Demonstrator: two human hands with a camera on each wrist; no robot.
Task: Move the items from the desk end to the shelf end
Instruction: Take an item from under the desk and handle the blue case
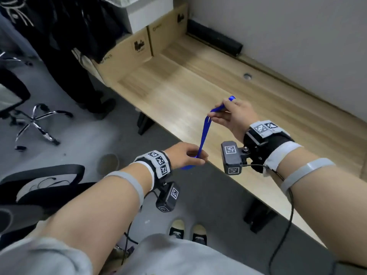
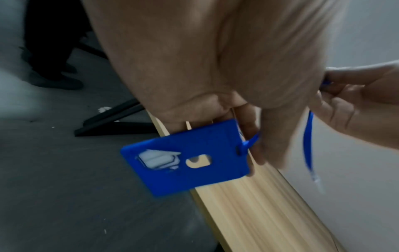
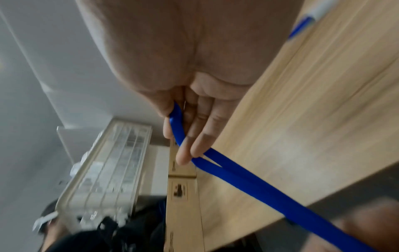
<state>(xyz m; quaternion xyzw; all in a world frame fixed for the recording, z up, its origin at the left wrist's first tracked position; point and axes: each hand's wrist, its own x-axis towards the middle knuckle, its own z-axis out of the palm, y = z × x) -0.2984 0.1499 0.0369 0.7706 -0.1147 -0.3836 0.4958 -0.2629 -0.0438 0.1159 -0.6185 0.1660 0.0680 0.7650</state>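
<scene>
A blue card holder (image 2: 185,156) hangs from a blue lanyard strap (image 1: 204,132) above the front edge of the light wooden desk (image 1: 198,86). My left hand (image 1: 186,155) grips the holder's top end, with the card (image 1: 187,167) sticking out below the fingers. My right hand (image 1: 230,116) is higher, over the desk, and pinches the doubled strap (image 3: 215,163) between thumb and fingers. The strap runs taut between both hands. A short blue loop (image 1: 232,98) pokes out above the right hand.
Cardboard boxes (image 1: 139,46) and a white box (image 1: 147,14) stand at the desk's far end. A black bar (image 1: 214,39) lies by the wall, near a cable hole (image 1: 247,76). Office chairs (image 1: 37,124) and a standing person's dark legs (image 1: 83,90) are on the left.
</scene>
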